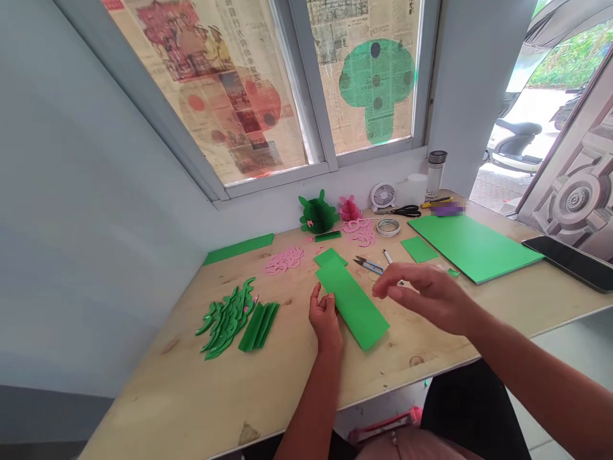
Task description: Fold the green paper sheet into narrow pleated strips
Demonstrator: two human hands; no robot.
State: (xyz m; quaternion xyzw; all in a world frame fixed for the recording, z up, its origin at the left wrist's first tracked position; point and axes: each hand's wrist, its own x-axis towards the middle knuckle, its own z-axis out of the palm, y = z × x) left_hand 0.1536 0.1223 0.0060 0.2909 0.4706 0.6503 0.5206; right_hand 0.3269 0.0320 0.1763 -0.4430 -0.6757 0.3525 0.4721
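Note:
My left hand grips the left edge of a long green paper strip, its thumb on top and its fingers at the side. A smaller green paper piece lies at the strip's far end. My right hand hovers just right of the strip, fingers curved and apart, with nothing in it. Beyond the right hand are blue-handled thread snips and a white pen, partly covered by the hand. On the left lie a folded green paper piece and a pile of green paper cutouts.
Pink paper cutouts, a green paper figure, a tape roll, a small fan and black scissors stand or lie toward the wall. Green sheets and a phone are at the right, near a glass bottle.

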